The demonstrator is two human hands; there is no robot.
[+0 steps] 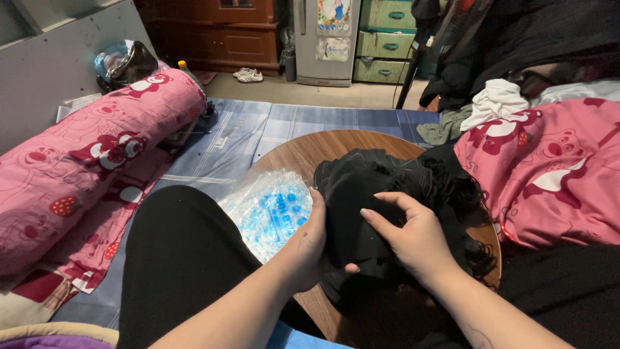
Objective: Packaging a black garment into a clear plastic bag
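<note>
A bundle of black cloth (pixel 374 187) lies on a round wooden table (pixel 303 155) in front of me. My left hand (pixel 310 249) grips the cloth's left edge, thumb underneath. My right hand (pixel 413 236) rests on top of the cloth with its fingers curled into the fabric. A clear plastic bag with blue print (pixel 271 210) lies on the table just left of the cloth, touching my left hand's side.
A pink bolster with bear print (pixel 97 148) lies at left, a pink blanket (pixel 549 168) at right with a white cloth (pixel 497 100) on it. My black-clad knee (pixel 181 252) is by the table. A small fridge (pixel 326 39) and green drawers (pixel 387 39) stand far back.
</note>
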